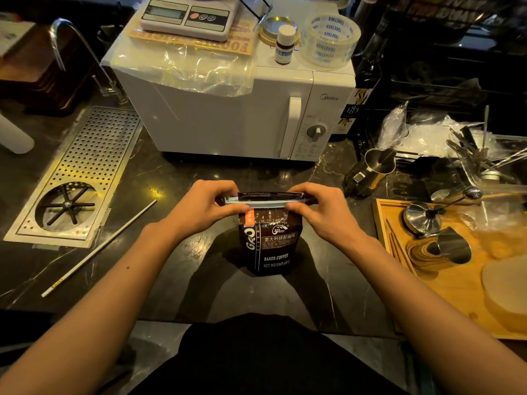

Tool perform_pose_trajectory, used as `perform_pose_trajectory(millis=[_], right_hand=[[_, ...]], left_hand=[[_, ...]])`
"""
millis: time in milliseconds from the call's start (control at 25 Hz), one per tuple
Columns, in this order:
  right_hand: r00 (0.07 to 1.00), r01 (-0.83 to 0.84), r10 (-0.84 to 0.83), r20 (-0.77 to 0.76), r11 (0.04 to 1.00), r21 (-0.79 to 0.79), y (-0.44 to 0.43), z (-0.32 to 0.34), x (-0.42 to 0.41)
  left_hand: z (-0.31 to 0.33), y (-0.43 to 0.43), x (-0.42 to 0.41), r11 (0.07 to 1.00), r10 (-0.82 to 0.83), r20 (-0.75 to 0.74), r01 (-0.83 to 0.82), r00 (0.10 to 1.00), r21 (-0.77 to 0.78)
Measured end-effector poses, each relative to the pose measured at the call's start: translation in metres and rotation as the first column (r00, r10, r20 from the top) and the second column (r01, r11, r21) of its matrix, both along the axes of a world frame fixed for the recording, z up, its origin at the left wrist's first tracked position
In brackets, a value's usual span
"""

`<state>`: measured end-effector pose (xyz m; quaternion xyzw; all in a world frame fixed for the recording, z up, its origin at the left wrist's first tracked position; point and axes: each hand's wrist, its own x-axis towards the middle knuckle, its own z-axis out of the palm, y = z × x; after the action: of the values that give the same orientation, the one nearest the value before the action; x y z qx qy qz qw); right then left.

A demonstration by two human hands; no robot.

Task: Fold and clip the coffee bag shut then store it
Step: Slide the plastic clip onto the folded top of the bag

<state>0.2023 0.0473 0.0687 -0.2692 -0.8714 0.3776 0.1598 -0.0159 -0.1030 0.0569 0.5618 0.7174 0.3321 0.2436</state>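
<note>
1. While the coffee bag (269,246) stands upright on the dark counter (176,178), the left hand (204,208) and right hand (322,212) pinch its folded top, one at each end
2. White microwave (228,115) just behind it
3. Wooden tray (445,286) with metal jugs to the right
4. White rod (99,248) and perforated drain grate (77,178) lie left

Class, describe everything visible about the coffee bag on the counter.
The coffee bag is a dark brown, glossy pouch standing upright on the black marble counter, in front of the microwave. White print reads BAKED.COFFEE; an orange label sits upper left. Its top is folded flat, pinched by the left hand and right hand.
</note>
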Motion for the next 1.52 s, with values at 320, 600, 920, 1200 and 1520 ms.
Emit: perform_pose_trajectory(millis=[320, 600, 920, 1200, 1520], right_hand=[[0.994, 0.074, -0.085, -0.064, 0.984, -0.159, -0.001, -0.009, 0.009], [0.978, 0.131, -0.167, -0.127, 0.960, -0.249, -0.005, -0.017, 0.011], [0.994, 0.054, -0.071, -0.080, 0.980, -0.190, -0.008, -0.009, 0.006], [0.994, 0.069, -0.078, -0.079, 0.991, -0.116, -0.011, -0.005, -0.001], [0.996, -0.029, 0.028, -0.084, 1.000, -0.007, -0.015, 0.000, 0.004]], left_hand=[[-0.016, -0.016, 0.018, 0.956, 0.247, 0.497, -0.292, 0.832, 0.012], [-0.008, -0.015, 0.017, 0.972, 0.195, 0.505, -0.235, 0.841, 0.016], [-0.003, -0.002, 0.021, 0.991, 0.111, 0.319, -0.127, 0.941, 0.030], [0.001, 0.008, 0.031, 0.987, 0.128, 0.167, -0.142, 0.978, 0.076], [0.012, 0.007, 0.035, 0.981, 0.087, 0.067, -0.097, 0.994, 0.170]])
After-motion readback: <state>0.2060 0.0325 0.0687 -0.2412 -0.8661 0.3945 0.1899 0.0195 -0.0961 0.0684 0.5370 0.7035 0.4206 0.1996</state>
